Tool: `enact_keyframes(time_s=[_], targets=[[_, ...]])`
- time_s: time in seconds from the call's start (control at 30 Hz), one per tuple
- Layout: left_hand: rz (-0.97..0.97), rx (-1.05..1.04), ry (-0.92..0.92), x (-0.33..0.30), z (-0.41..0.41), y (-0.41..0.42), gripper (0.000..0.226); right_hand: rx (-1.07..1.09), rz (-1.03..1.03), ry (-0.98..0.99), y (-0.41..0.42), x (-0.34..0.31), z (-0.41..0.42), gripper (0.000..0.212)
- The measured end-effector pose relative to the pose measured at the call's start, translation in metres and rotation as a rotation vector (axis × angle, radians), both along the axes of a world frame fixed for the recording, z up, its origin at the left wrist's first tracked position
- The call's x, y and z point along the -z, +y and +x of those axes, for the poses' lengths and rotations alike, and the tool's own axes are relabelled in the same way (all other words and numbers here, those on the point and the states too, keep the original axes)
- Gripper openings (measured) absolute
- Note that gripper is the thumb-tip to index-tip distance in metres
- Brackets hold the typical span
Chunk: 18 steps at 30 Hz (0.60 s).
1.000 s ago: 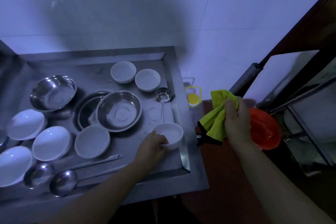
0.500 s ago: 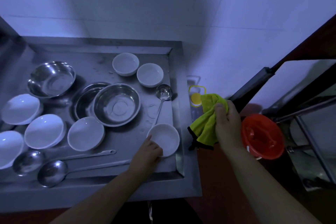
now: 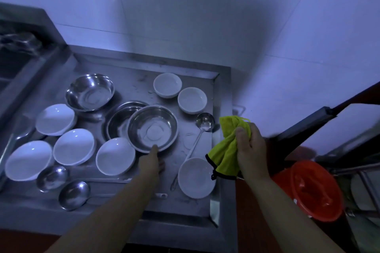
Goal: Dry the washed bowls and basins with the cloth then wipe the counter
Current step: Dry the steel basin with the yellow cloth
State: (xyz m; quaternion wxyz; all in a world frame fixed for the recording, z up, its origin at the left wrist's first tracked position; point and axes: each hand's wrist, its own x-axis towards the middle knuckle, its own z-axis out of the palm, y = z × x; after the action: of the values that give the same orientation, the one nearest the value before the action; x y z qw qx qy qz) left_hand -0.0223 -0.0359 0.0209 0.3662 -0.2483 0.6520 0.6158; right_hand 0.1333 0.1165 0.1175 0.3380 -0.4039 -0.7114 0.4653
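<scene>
Dim tiled corner; wet stainless-steel tabletop (image 3: 141, 80). Round shiny steel basin (image 3: 152, 128), mid-tabletop: light, stiff, slippery; take by near rim. Left hand (image 3: 151, 161) touches that rim, grip seemingly not closed. Right hand (image 3: 249, 150) clutches soft yellow-green cloth (image 3: 226, 150) beyond right edge.

The left forearm hides one ladle's handle (image 3: 115, 179) — the sink (image 3: 12, 61) is cut off at the left edge.
</scene>
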Motion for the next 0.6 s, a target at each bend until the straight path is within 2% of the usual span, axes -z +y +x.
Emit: enact_keyframes(time_s=[0.07, 0.13, 0.23, 0.33, 0.43, 0.5, 0.6], targets=[[0.133, -0.135, -0.102, 0.001, -0.012, 0.009, 0.019, -0.003, 0.011, -0.013, 0.001, -0.003, -0.005, 0.033], [0.201, -0.233, -0.155, 0.000, -0.019, 0.013, 0.032, -0.027, -0.006, -0.002, 0.001, -0.008, -0.010, 0.033], [0.229, -0.285, -0.170, -0.006, -0.024, 0.017, 0.043, -0.048, -0.009, -0.021, 0.000, -0.014, -0.015, 0.032], [0.207, -0.247, -0.131, -0.023, -0.026, 0.014, 0.032, -0.048, 0.008, -0.050, -0.001, -0.018, -0.021, 0.026], [0.159, -0.180, -0.038, -0.039, -0.035, -0.001, 0.011, -0.060, 0.016, -0.077, -0.003, -0.024, -0.031, 0.026], [0.030, -0.058, 0.149, -0.052, -0.046, -0.019, 0.002, -0.091, 0.024, -0.053, -0.009, -0.030, -0.043, 0.022], [-0.040, 0.011, 0.457, -0.076, -0.070, -0.049, 0.026, -0.145, 0.000, 0.046, -0.025, -0.041, -0.063, 0.026]])
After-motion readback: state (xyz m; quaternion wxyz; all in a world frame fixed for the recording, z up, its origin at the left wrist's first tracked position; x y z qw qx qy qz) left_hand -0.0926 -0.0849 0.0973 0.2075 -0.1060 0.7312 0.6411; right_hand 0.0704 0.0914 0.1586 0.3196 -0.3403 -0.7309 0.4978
